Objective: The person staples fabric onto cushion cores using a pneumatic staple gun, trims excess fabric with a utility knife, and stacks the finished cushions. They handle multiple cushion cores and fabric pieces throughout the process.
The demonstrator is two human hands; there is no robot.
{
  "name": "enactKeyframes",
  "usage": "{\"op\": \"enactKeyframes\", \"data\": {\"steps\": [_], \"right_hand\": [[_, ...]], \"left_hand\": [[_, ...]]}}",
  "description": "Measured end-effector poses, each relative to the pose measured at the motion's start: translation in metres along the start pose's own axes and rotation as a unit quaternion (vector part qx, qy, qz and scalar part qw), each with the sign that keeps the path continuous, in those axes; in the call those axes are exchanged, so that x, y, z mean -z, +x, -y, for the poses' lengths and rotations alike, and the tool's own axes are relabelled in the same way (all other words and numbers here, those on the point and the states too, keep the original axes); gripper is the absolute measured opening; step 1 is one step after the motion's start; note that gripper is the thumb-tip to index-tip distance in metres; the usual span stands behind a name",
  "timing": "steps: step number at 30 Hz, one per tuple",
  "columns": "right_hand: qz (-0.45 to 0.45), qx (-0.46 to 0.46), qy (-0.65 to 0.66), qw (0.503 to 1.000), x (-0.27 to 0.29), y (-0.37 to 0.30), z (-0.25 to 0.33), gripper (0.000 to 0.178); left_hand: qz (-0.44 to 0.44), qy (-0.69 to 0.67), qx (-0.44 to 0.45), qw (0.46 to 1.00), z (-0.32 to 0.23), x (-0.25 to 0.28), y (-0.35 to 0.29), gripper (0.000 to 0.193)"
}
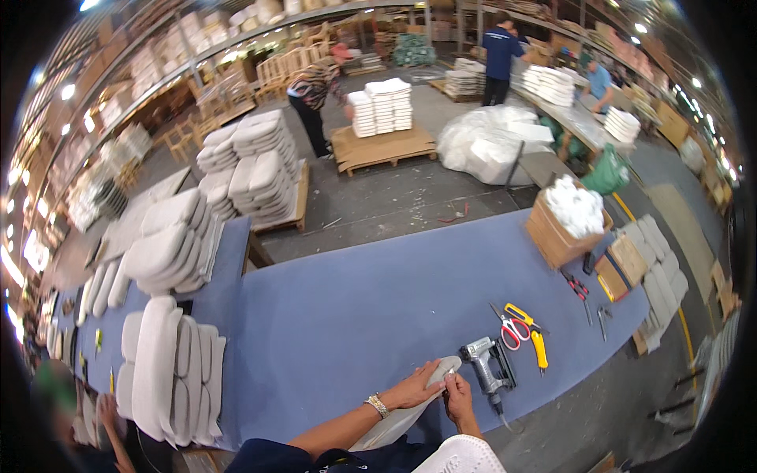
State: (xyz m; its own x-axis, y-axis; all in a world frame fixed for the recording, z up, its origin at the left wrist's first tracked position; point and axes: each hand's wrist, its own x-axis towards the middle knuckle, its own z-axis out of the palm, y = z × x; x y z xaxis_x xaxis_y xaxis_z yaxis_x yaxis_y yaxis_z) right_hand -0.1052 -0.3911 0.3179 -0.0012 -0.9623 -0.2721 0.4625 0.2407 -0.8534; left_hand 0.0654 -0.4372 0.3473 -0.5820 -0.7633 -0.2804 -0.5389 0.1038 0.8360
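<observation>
A light grey padded cushion (393,426) leans over the near table edge against my body, its rounded end (449,364) pointing away from me. My left hand (418,385) holds it from the left, fingers reaching across the cover. At that rounded end my right hand (458,396) is closed, thumb and fingers pinching the cushion's edge; what lies under the fingertips is hidden. Just right of my right hand lies a silver and black pneumatic staple gun (490,368) with its hose. Red-and-white-handled scissors (514,333) and a yellow-handled cutting tool (538,347) rest beyond it.
Grey cushions (169,370) are stacked on the blue table (339,307) at left. A cardboard box (556,232) of white stuffing, red-handled pliers (579,292) and a smaller box (623,264) stand at far right. A person (67,410) works at lower left; others stand beyond, near pallets.
</observation>
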Motion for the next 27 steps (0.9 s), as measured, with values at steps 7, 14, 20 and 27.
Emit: {"op": "enactKeyframes", "data": {"steps": [7,14,20,27], "right_hand": [[0.100,-0.038,-0.064,0.992,0.043,0.011,0.016,0.033],[-0.082,0.023,-0.393,0.916,0.090,0.037,0.041,0.019],[-0.058,0.110,-0.691,0.712,0.102,0.050,-0.008,0.059],[-0.291,0.123,-0.698,0.643,0.078,0.051,-0.015,0.063]], "left_hand": [[-0.048,0.091,0.075,0.992,-0.028,-0.015,-0.009,0.079],[-0.058,0.131,0.106,0.984,-0.048,-0.016,-0.017,0.077],[-0.071,0.137,0.101,0.983,-0.059,-0.010,-0.015,0.076],[-0.127,0.161,0.061,0.977,-0.048,-0.023,-0.013,0.072]]}}
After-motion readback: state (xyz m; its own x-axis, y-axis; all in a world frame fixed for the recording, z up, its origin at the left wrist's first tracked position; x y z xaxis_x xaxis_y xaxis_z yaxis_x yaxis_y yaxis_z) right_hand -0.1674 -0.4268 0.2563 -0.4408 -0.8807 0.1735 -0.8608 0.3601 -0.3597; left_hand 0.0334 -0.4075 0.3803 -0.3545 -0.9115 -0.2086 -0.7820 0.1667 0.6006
